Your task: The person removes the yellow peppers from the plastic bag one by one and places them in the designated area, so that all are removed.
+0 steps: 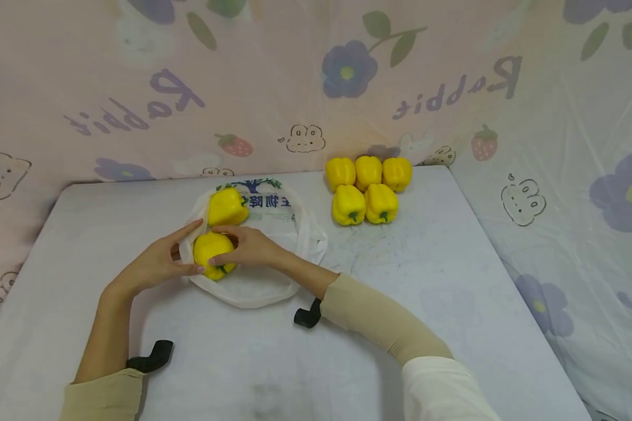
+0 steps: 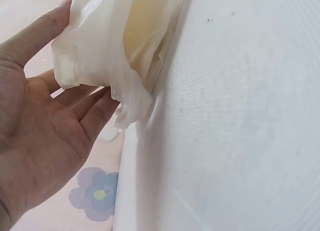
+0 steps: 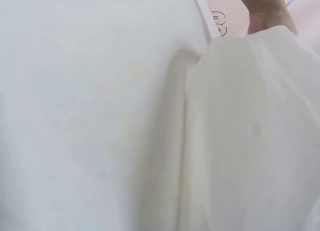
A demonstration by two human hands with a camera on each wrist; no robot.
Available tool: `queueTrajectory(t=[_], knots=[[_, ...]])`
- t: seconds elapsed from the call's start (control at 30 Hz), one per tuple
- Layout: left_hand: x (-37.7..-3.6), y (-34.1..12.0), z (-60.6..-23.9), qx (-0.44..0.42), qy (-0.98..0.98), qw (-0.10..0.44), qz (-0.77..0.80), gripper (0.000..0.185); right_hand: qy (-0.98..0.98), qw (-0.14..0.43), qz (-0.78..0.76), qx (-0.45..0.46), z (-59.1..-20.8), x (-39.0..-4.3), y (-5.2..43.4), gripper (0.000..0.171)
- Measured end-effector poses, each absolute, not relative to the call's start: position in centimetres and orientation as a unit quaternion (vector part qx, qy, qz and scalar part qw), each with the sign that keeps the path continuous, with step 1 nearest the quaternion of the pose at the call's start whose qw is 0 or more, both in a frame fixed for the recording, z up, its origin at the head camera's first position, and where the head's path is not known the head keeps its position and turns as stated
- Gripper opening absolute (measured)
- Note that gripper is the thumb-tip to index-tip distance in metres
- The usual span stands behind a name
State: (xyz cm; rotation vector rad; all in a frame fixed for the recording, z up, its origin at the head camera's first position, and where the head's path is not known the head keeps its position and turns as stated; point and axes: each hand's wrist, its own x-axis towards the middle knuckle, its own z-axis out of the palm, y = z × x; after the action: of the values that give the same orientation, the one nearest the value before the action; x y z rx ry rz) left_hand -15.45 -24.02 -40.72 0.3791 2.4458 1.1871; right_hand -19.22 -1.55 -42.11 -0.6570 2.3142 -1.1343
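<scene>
five yellow peppers (image 1: 369,188) clustered at table's (image 1: 453,280) far edge | floral backdrop sheet (image 1: 295,76)

Your head view is evenly and softly lit, bright without harsh glare; the counter (image 1: 453,280) shows only faint, short shadows under the forearms, and the yellow peppers (image 1: 367,188) at its far edge are crisp with mild highlights. Straight lines bow slightly toward the frame corners. Your left wrist view is washed out: the plastic bag (image 2: 115,46) glares pale and the near counter is soft. Your right wrist view is almost all overexposed white, blurred, with one dim shadow band beside the bag.
</scene>
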Motion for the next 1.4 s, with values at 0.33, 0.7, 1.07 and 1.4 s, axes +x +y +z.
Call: queueTrajectory(t=[0.33,0.7,1.07,1.4], knots=[[-15.5,-24.0,-40.4,0.132,0.887,0.194,0.397,0.093,0.838,0.204,-0.453,-0.225,-41.8,-19.2,-0.5,0.072],[-15.6,-24.1,-40.1,0.133,0.891,0.195,0.388,0.092,0.816,0.162,-0.510,-0.219,-40.5,-19.4,1.4,0.072],[-15.5,-24.1,-40.2,0.127,0.884,0.201,0.402,0.093,0.813,0.126,-0.520,-0.228,-39.1,-19.9,4.4,0.076],[-15.5,-24.2,-40.2,0.127,0.887,0.199,0.397,0.093,0.801,0.084,-0.549,-0.224,-38.8,-20.5,6.9,0.074]])
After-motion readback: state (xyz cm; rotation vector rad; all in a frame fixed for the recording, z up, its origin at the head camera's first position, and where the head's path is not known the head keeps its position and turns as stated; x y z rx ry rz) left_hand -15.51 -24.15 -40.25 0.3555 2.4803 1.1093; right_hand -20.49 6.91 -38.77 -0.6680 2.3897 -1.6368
